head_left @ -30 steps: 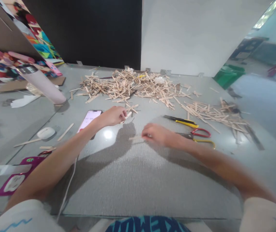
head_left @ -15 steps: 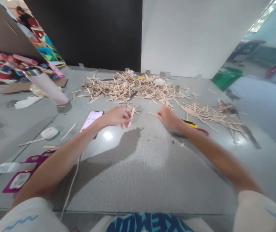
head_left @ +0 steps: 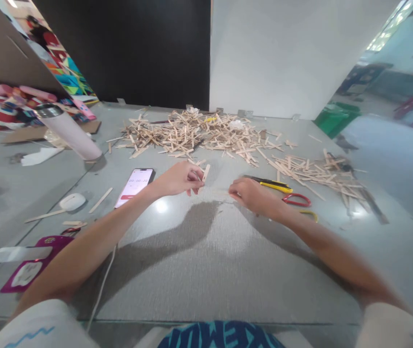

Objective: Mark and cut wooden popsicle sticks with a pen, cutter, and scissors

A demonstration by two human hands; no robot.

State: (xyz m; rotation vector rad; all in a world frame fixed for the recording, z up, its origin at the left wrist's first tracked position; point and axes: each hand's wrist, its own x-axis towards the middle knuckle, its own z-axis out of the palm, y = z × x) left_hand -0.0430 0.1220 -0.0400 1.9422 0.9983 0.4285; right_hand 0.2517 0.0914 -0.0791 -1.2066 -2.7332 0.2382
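The left hand [head_left: 186,179] pinches the left stick [head_left: 206,173] between thumb and fingertips. This flat wooden stick is tilted; its long axis rises from the fingers toward the table's far edge, leaning slightly right. The right hand [head_left: 248,193] has thumb and fingers pressed together on the right stick [head_left: 220,192]. This stick is blurred; its long axis runs roughly parallel to the table's near edge, with the free end pointing left. Both sticks are over the middle of the table [head_left: 220,275].

The yellow-and-black cutter [head_left: 277,185] and the red-and-yellow scissors [head_left: 296,199] lie just beside the right hand, toward the right edge. The phone [head_left: 135,186] lies near the left forearm; the digits on its screen are too small to read with certainty. The shirt [head_left: 220,336] at the near edge bears block lettering, partly legible as "KEM".

A large stick pile [head_left: 192,133] extends along the far edge. The tabletop is grey and reflects light spots. A black panel [head_left: 126,48] and a white panel [head_left: 282,53] stand at the far edge. A green bin [head_left: 336,118] stands beyond the far right corner.
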